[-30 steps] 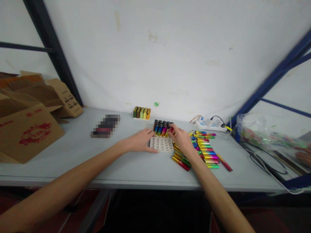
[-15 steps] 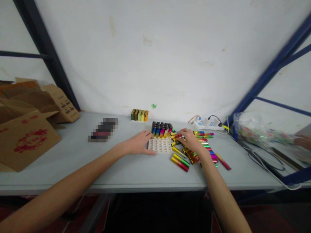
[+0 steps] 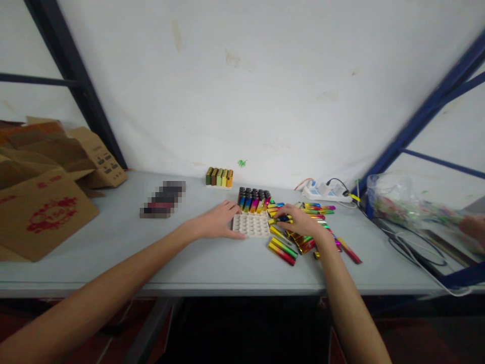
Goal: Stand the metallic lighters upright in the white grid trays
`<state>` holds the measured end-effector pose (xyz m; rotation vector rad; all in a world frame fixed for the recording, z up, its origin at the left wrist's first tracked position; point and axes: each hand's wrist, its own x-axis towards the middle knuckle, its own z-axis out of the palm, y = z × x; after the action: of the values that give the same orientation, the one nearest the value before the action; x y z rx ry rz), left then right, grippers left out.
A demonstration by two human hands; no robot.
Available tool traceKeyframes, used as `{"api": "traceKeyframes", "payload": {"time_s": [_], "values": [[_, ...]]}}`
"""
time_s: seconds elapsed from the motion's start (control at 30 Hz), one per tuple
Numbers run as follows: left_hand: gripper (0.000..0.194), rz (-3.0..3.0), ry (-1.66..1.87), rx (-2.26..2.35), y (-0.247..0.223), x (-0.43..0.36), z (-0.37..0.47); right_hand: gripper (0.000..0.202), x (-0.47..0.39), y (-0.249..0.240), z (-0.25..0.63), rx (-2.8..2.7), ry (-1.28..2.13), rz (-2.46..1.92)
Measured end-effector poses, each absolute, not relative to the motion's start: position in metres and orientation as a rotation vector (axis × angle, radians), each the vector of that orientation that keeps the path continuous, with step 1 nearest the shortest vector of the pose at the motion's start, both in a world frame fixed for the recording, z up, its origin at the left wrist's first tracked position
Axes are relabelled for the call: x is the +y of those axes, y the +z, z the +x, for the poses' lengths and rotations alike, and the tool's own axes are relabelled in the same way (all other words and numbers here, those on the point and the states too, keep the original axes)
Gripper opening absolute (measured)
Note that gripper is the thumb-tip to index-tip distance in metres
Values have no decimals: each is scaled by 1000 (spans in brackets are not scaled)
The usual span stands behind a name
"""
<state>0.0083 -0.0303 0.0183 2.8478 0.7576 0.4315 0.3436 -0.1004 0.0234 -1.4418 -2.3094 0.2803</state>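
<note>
A white tray (image 3: 250, 225) with rows of small holes lies on the table. My left hand (image 3: 216, 221) grips its left side, thumb along the front edge and fingers toward the back. Just behind it, several shiny multicoloured lighters (image 3: 253, 200) with black tops stand upright in rows. To the tray's right, my right hand (image 3: 299, 220) has its fingers closed around a gold lighter with a dark end (image 3: 285, 219), partly hidden by the hand. Loose metallic lighters (image 3: 282, 251) lie under and around that hand.
Farther back stands a block of green, brown and orange lighters (image 3: 219, 177). A power strip (image 3: 326, 192) with cables sits near the wall. Cardboard boxes (image 3: 49, 212) are at left, with a blurred dark item (image 3: 163, 199) beside them. At right are plastic bags (image 3: 394, 197) and another person's hand (image 3: 473, 227).
My right hand has shifted slightly and now has a gold lighter between its fingers. The left hand stays on the tray. The view has tilted a little.
</note>
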Motion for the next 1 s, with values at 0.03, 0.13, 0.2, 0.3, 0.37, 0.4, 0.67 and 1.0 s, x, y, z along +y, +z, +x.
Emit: {"api": "traceKeyframes", "payload": {"time_s": [0.03,0.13,0.2,0.3,0.37,0.4,0.67,1.0], "values": [[72,2847,420,763,19,-30,8,21,-100,23,343,-2320,305,-1441],[72,2847,394,779,20,-31,9,17,-99,23,342,-2303,294,-1475],[71,2848,397,780,21,-31,9,11,-98,24,341,-2246,244,-1497],[71,2847,422,769,20,-31,8,25,-99,27,336,-2144,234,-1499],[71,2848,433,765,20,-31,8,35,-101,30,331,-2068,245,-1499],[71,2848,432,765,20,-31,8,38,-101,32,328,-2027,232,-1489],[71,2818,417,778,22,-33,8,46,-104,35,315,-1740,141,-1466],[71,2828,407,781,22,-33,7,56,-106,44,305,-1642,282,-1284]]}}
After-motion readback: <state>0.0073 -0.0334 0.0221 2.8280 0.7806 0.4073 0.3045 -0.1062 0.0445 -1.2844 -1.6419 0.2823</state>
